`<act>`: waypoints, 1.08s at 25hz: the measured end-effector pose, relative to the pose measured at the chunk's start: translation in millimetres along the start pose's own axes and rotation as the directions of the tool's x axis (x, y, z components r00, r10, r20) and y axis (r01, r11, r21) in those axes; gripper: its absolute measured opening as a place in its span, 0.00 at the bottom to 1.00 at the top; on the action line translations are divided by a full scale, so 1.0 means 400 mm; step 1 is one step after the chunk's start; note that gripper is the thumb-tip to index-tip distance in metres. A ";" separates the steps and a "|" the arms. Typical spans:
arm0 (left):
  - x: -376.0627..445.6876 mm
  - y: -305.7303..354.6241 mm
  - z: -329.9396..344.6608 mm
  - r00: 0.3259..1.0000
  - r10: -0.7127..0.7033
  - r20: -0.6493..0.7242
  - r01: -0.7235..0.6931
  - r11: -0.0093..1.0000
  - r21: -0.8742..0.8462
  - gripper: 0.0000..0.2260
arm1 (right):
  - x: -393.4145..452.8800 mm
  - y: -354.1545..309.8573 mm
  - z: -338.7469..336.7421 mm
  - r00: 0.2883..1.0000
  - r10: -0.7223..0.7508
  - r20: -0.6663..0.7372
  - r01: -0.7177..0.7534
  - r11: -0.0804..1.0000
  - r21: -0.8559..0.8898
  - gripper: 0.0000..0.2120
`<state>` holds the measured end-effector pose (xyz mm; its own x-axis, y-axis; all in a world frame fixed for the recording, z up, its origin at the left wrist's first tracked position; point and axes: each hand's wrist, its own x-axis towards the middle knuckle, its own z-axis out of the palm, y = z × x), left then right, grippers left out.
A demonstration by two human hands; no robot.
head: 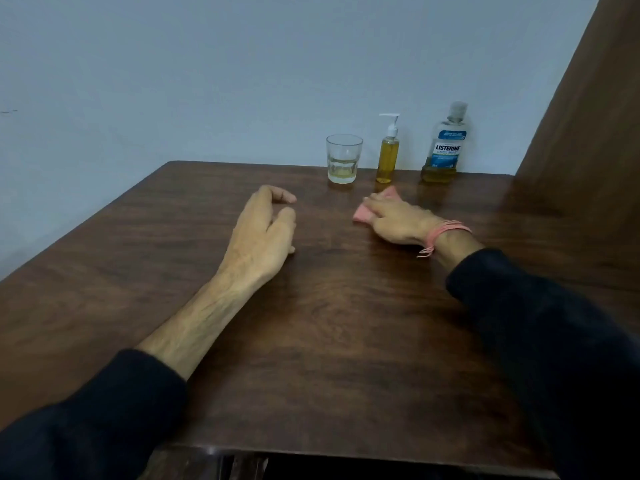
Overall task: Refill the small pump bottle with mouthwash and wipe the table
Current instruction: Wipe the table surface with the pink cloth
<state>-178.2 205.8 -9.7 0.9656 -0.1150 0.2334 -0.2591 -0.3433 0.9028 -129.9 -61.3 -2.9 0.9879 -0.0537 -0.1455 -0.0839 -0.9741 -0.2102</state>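
Right hand presses a cloth flat on the table; left hand rests idle.

Straight right fingers [375,202] of the right hand [398,223] lie on a small pink cloth [363,213]; left hand [263,226] rests loosely curled, holding nothing. Along the dark wooden table's [329,341] far edge stand a clear glass tumbler [344,159], a small yellow-filled pump bottle [388,152] and a clear mouthwash bottle [446,143] near the right corner.

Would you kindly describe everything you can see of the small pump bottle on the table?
The small pump bottle is a slim, clear plastic cylinder with a white pump head on top, its nozzle pointing left. Yellow liquid fills it almost to the shoulder. It stands upright near the table's far edge, between the glass and the mouthwash bottle, apart from both. Neither hand touches it.
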 end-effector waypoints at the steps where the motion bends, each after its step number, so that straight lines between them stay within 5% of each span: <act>1: 0.001 0.001 -0.009 0.998 0.029 -0.059 -0.029 1.000 0.009 0.12 | -0.029 -0.067 0.013 0.995 -0.097 0.014 0.097 0.995 -0.006 0.29; 4: 0.007 -0.014 -0.033 0.984 0.042 -0.174 -0.043 0.999 -0.003 0.12 | -0.152 -0.206 0.070 0.915 -0.402 0.040 0.402 0.915 0.015 0.27; 8: 0.012 -0.021 -0.032 0.988 0.062 -0.139 -0.069 0.997 -0.041 0.12 | -0.385 -0.160 0.100 0.714 -0.693 0.097 0.686 0.720 0.100 0.27; 14: 0.025 -0.008 -0.026 0.997 0.032 -0.066 -0.041 0.989 -0.140 0.15 | -0.370 -0.045 0.031 0.922 -0.383 0.049 0.385 0.903 -0.191 0.30; 17: 0.025 -0.001 -0.043 0.985 0.011 -0.171 -0.054 0.967 -0.248 0.16 | -0.243 -0.134 0.052 0.945 -0.326 0.006 0.321 0.925 -0.202 0.29; 20: 0.036 -0.008 -0.071 0.950 -0.034 -0.309 -0.061 0.955 -0.290 0.17 | -0.208 -0.261 0.082 0.914 -0.405 0.004 0.404 0.913 -0.055 0.27; 24: 0.045 -0.030 -0.072 0.953 -0.088 -0.289 0.002 0.958 -0.287 0.18 | -0.333 -0.286 0.117 0.711 -0.701 0.046 0.701 0.713 0.013 0.28; 27: 0.050 -0.028 -0.059 0.969 -0.095 -0.230 0.021 0.951 -0.307 0.18 | -0.304 -0.222 0.064 0.720 -0.690 0.077 0.693 0.719 -0.046 0.28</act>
<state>-155.5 229.2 -6.5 0.9653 0.1356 0.2230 -0.2191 -0.0428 0.9748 -245.8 37.5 8.5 0.7593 0.6498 -0.0339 0.6307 -0.7478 -0.2074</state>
